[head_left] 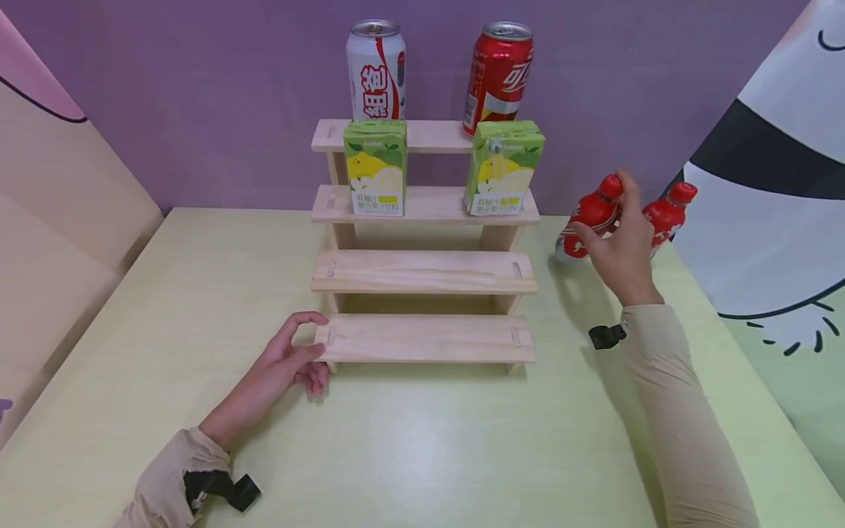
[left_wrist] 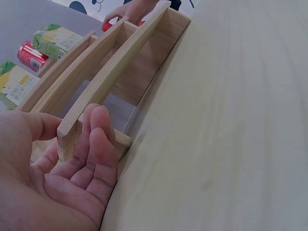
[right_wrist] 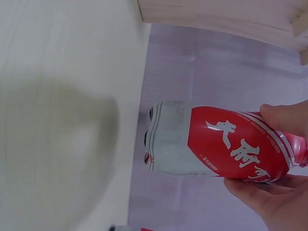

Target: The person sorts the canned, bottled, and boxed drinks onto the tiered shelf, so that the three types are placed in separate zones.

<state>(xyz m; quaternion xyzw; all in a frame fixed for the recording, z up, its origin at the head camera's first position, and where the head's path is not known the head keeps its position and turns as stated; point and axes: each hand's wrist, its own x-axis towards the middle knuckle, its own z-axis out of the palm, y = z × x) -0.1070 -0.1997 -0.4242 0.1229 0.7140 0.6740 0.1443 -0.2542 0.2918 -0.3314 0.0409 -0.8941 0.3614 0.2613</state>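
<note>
A wooden stepped shelf (head_left: 422,337) with four levels stands mid-table. My left hand (head_left: 284,359) grips the left end of its lowest step; in the left wrist view the fingers (left_wrist: 98,144) curl at the board's end. At the right, my right hand (head_left: 623,257) holds a red-labelled cola bottle (head_left: 584,231) around its upper part. The right wrist view shows this bottle (right_wrist: 231,144) with white lettering and a clear lower part, thumb on one side and fingers on the other. Right behind that hand stands a second red bottle (head_left: 667,213), partly hidden.
On the top step stand a white can (head_left: 376,73) and a red cola can (head_left: 499,73). Two green juice cartons, a left one (head_left: 375,169) and a right one (head_left: 505,169), occupy the step below. A purple backdrop (head_left: 251,110) rises behind the table (head_left: 422,440).
</note>
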